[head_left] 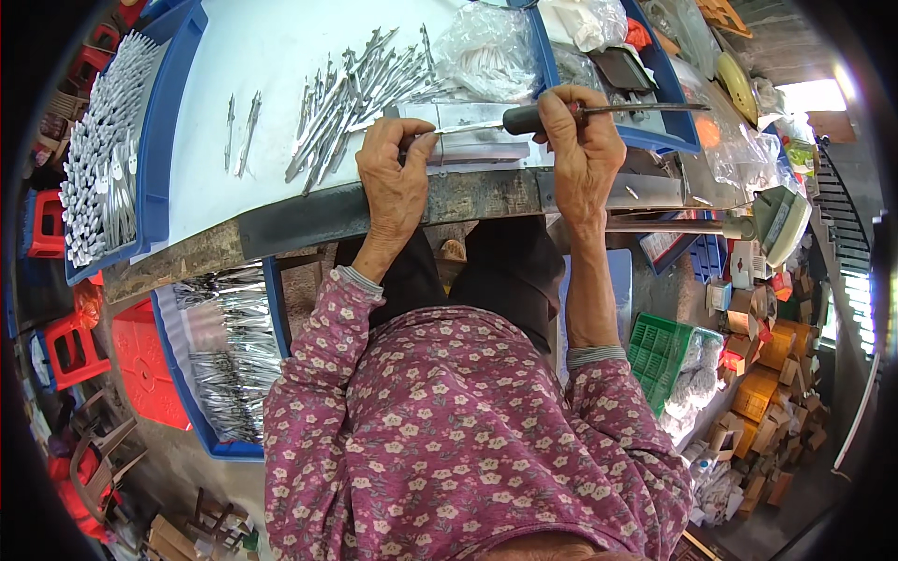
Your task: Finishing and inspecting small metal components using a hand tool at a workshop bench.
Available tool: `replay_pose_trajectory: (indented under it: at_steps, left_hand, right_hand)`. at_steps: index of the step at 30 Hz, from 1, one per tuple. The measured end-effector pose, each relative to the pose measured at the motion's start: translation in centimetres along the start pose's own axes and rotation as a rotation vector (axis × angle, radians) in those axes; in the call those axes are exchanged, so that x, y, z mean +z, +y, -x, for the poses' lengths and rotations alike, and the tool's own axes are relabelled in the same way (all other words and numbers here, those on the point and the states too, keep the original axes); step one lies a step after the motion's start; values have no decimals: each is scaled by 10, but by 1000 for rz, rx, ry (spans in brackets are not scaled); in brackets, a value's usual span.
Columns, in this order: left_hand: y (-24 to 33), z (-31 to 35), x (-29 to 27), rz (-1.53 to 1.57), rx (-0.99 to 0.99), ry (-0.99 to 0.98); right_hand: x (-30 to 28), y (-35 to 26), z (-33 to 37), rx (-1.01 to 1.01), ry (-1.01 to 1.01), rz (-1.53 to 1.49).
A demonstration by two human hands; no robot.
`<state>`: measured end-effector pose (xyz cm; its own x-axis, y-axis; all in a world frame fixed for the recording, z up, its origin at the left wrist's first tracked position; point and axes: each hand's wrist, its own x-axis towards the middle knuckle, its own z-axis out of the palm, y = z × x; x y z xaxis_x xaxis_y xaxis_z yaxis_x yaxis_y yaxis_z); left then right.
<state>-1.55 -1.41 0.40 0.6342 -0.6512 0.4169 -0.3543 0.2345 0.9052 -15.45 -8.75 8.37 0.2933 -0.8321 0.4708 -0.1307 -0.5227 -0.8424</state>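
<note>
My left hand (397, 173) is closed in a pinch at the front of the workbench, gripping a slim silvery metal piece (470, 128). That piece stretches to the right, towards a screwdriver (645, 108) in my right hand (586, 154). The right fingers are wrapped round its dark handle, and its shaft points off to the right. Whether the handle touches the metal piece I cannot tell. Below them, a grey metal block (482, 153) lies at the bench edge. A loose pile of thin metal parts (351, 103) is spread beyond my left hand.
A blue tray (154, 178) of white-ended parts stands at the left, another blue tray (192, 397) of metal parts below it. Clear plastic bags (491, 51) and a blue bin (687, 131) are at the far right. Right of my legs is a green crate (658, 355).
</note>
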Motion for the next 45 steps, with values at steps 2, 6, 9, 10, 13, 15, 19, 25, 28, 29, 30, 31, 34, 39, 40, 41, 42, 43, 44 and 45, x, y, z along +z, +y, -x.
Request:
replay_pose_trajectory:
  at_steps: [2,6,9,10,13,15,19,25,28,29,30,31,34,39,40,41,42,43,44,45]
  left_hand:
    - [2,0,-1,27,-39,-16]
    - [-2,0,0,-145,52,-19]
    - [-2,-1,-2,-257,145,-51]
    - [-1,-1,-3,-261,135,-71]
    - [1,-3,-2,-267,126,-98]
    - [1,-2,-3,-278,125,-101]
    - [1,-2,-5,-251,81,-121]
    - [3,-2,-3,-270,117,-109]
    - [1,-6,-1,-275,134,-103]
    - [0,-6,-2,-282,148,-101]
    - [0,-3,-3,-287,143,-102]
    - [0,-2,-4,-285,142,-104]
    - [-1,0,-4,-304,150,-91]
    - [-3,-1,-4,-286,158,-92]
    - [-3,-1,-4,-288,157,-93]
    - [-3,-1,-5,-288,149,-95]
    - [0,-1,-4,-282,144,-101]
    - [1,0,-4,-279,147,-105]
    - [0,0,-3,-279,142,-109]
    - [0,-1,-3,-278,137,-112]
  right_hand:
    - [1,3,0,-15,2,10]
    - [6,11,0,-47,10,89]
    - [7,23,-1,10,-16,119]
    - [7,26,-2,10,-14,121]
    - [5,32,-3,42,-47,135]
    - [5,28,-6,4,-67,153]
    - [5,-3,-14,-131,-57,129]
    - [15,12,-5,-310,-60,213]
    - [23,28,-2,-221,-113,464]
    - [23,25,-3,-187,-126,510]
    - [21,22,-1,-160,-143,473]
    - [19,24,0,-158,-142,475]
    - [12,28,-3,-8,-125,286]
    - [6,-8,-12,-26,-12,59]
    - [12,-15,-11,-47,10,-4]
    - [20,-14,-8,-103,33,13]
    - [24,-12,-4,-160,60,34]
    - [26,15,2,-264,-92,239]
    - [37,19,4,-314,-161,393]
    - [35,20,3,-317,-162,392]
